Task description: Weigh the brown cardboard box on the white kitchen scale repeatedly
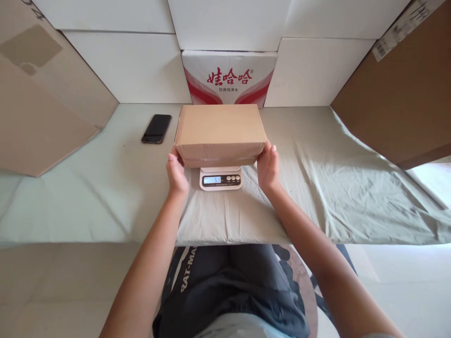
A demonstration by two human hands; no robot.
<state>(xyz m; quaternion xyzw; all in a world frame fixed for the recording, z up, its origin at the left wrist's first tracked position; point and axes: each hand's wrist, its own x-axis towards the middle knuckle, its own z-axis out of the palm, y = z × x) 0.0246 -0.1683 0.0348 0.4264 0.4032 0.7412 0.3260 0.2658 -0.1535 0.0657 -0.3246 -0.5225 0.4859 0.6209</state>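
The cardboard box (220, 134) sat on the small digital scale (221, 178) atop the grey-green cloth (317, 188). The left hand (176, 174) and right hand (268, 166) pressed flat, fingers extended, against its near corners. A phone (157, 128) lay well left.

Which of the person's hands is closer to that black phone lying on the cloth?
Left. The left hand is at the cardboard box's near-left corner, just down-right of the phone. The right hand is at the box's opposite corner, with the box between.

Closed plain brown cardboard box (220, 134) level atop a seemingly lit scale (221, 178)
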